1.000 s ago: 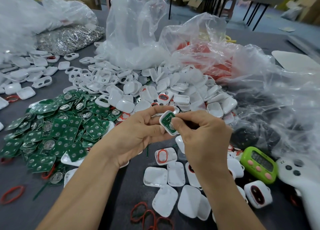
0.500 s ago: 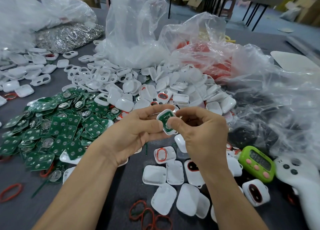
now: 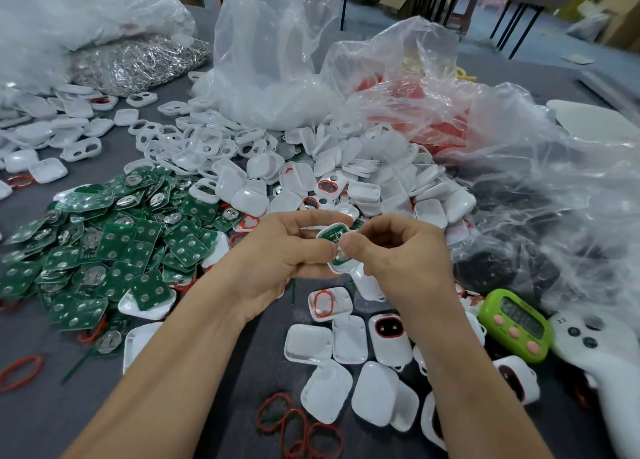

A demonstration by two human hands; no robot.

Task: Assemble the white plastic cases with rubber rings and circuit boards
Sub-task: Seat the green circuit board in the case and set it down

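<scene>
Head view: left hand (image 3: 277, 252) and right hand (image 3: 405, 256) fingers clamped on one white case (image 3: 337, 268); green circuit board (image 3: 333, 232) between the fingertips.

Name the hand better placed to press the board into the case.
Right. The right hand already has its thumb on the circuit board, while the left hand grips the white case around it.

We see bare grey table (image 3: 263, 372) at the near middle and near left, open to pass. Green circuit boards (image 3: 114, 250) heap the left, white cases (image 3: 311, 167) and plastic bags (image 3: 277, 60) wall the far side, and a green timer (image 3: 516, 323) and white controller (image 3: 606, 365) crowd the right.
</scene>
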